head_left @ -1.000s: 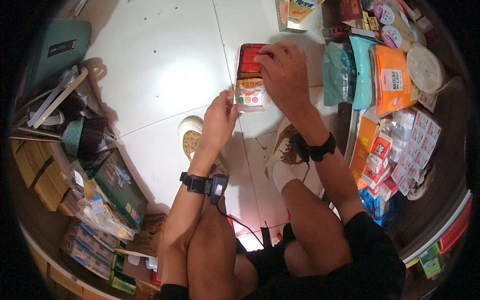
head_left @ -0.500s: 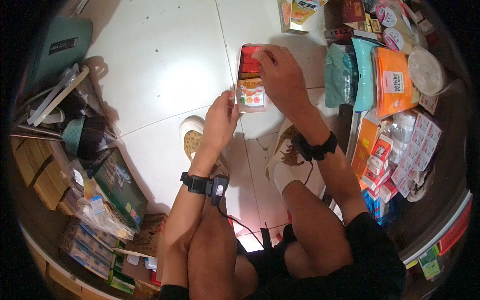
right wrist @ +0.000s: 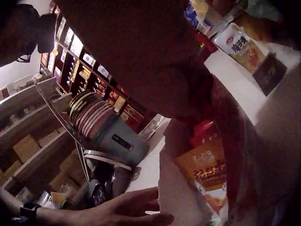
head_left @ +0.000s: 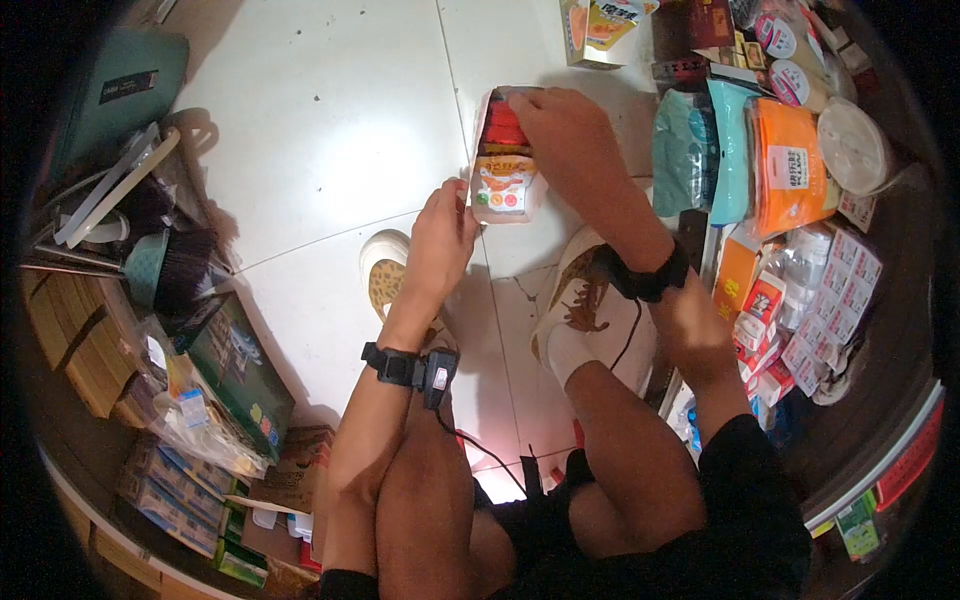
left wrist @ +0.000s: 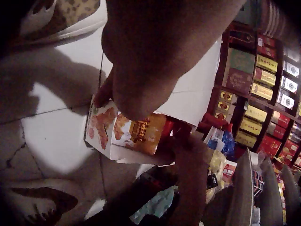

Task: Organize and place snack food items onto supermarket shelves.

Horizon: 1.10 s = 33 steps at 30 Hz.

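Observation:
An open carton (head_left: 505, 205) with a snack picture on it stands on the floor between the shoes, at the upper middle of the head view. Red packets (head_left: 503, 125) and an orange-and-white packet (left wrist: 149, 136) are inside. My left hand (head_left: 440, 240) holds the carton at its near left edge, the thumb and fingers close on its wall. Over the carton's right far side, my right hand (head_left: 575, 140) has its fingertips down at the red packets. The palm side of this hand is hidden, and I cannot tell whether it grips a packet.
A second snack box (head_left: 605, 35) stands farther off on the floor. Teal and orange bags (head_left: 790, 165) crowd the right side beside small boxes. To the left are a bin (head_left: 120, 95), a brush (head_left: 180, 275) and a dark green box (head_left: 230, 375). Two shoes (head_left: 385, 270) flank the carton.
My right hand has lowered its fingers toward the red packets, and its wrist has swung right and turned. The left hand stays at the carton's edge.

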Each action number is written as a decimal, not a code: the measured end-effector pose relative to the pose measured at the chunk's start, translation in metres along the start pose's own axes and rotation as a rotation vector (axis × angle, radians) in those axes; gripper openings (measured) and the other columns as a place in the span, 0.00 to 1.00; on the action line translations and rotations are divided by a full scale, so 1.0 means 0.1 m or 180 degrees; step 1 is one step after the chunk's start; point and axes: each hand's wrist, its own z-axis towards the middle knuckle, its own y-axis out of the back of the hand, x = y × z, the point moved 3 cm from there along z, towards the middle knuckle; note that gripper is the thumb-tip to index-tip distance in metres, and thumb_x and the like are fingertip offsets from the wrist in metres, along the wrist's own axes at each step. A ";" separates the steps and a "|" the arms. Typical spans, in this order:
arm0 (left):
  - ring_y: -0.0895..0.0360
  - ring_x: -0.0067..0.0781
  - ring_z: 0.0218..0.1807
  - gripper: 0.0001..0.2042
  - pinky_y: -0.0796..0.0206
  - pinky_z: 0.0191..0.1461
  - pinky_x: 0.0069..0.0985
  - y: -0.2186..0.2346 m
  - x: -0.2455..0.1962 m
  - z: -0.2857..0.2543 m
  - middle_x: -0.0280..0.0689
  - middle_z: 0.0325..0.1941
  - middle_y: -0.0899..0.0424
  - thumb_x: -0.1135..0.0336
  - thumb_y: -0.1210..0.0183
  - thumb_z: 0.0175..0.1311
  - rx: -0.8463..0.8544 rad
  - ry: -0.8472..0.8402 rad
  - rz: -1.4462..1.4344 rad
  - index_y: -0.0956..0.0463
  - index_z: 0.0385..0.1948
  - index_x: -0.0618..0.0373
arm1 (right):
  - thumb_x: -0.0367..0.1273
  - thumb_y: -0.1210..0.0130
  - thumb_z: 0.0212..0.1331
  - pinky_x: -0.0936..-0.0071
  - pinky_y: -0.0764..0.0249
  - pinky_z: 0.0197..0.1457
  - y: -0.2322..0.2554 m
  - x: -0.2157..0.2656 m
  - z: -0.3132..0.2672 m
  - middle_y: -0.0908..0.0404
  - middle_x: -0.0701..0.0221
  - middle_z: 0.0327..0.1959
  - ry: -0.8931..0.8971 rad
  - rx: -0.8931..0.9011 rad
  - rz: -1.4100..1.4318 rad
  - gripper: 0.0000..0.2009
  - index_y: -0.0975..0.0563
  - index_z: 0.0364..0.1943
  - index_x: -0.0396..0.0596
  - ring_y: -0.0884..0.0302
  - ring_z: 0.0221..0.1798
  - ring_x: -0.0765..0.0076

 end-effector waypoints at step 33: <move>0.18 0.57 0.49 0.18 0.26 0.54 0.46 -0.04 0.03 -0.01 0.55 0.50 0.17 0.74 0.44 0.70 -0.0033 0.0118 0.0060 0.30 0.60 0.65 | 0.27 0.46 0.59 0.54 0.27 0.65 0.12 0.16 -0.19 0.17 0.52 0.51 -0.0526 0.0509 0.0315 0.18 0.20 0.53 0.35 0.20 0.57 0.45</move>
